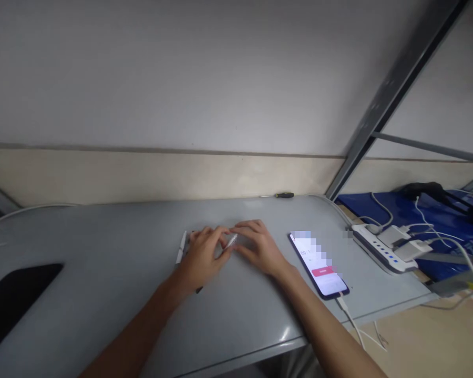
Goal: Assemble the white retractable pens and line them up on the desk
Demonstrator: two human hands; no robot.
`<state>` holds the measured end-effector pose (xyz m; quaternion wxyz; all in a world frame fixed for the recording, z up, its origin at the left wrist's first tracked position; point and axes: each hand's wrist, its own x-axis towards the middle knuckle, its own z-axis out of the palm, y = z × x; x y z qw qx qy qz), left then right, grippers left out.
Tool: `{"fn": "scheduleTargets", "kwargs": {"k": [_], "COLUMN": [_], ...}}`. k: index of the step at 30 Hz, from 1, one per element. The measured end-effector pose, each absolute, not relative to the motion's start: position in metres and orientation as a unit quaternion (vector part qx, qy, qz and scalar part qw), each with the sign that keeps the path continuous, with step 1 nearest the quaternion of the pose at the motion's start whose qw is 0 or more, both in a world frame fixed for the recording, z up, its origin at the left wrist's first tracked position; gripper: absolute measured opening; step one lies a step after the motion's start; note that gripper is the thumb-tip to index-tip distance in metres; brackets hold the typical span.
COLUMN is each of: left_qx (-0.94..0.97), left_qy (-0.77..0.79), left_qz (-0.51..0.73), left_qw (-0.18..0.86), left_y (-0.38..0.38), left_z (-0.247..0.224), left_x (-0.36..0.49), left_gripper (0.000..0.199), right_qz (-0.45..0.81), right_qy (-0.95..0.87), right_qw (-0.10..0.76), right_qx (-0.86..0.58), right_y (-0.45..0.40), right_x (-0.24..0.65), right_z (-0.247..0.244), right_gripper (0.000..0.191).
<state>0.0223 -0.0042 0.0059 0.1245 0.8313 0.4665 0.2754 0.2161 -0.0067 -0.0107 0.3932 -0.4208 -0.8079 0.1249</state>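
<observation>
In the head view, your left hand [207,254] and right hand [260,247] meet over the grey surface [142,315], fingertips pinching a small whitish piece [231,241] between them; a pale strip [181,247] lies just beside your left hand; the lit phone [319,265], its cable [349,315] plugged in, lies to the right of your right hand, near the power strip [382,251]; a screwdriver [281,195] rests at the back edge by the wall.
</observation>
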Motion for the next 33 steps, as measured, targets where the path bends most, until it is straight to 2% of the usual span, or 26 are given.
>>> {"fn": "scheduleTargets", "kwargs": {"k": [6, 11, 15, 19, 33], "left_qx": [0.817, 0.833, 0.835, 0.837, 0.839], "left_qy": [0.43, 0.443, 0.451, 0.448, 0.449], "left_qz": [0.317, 0.285, 0.286, 0.29, 0.296], "left_qw": [0.217, 0.167, 0.131, 0.125, 0.085], "left_y": [-0.005, 0.001, 0.005, 0.006, 0.005], "left_z": [0.007, 0.004, 0.002, 0.003, 0.007], "left_x": [0.022, 0.016, 0.013, 0.012, 0.012], "left_gripper": [0.02, 0.021, 0.025, 0.028, 0.025], "right_qz": [0.167, 0.276, 0.37, 0.434, 0.414], "right_qy": [-0.746, -0.618, -0.54, -0.535, -0.585], "right_qw": [0.446, 0.521, 0.561, 0.543, 0.444], "right_qx": [-0.465, -0.521, -0.506, -0.481, -0.538], "right_y": [-0.005, -0.001, 0.004, 0.003, -0.009], "right_x": [0.221, 0.224, 0.227, 0.228, 0.224], "right_z": [-0.005, -0.003, -0.006, -0.004, 0.009], "right_gripper": [0.015, 0.021, 0.025, 0.029, 0.05]}}
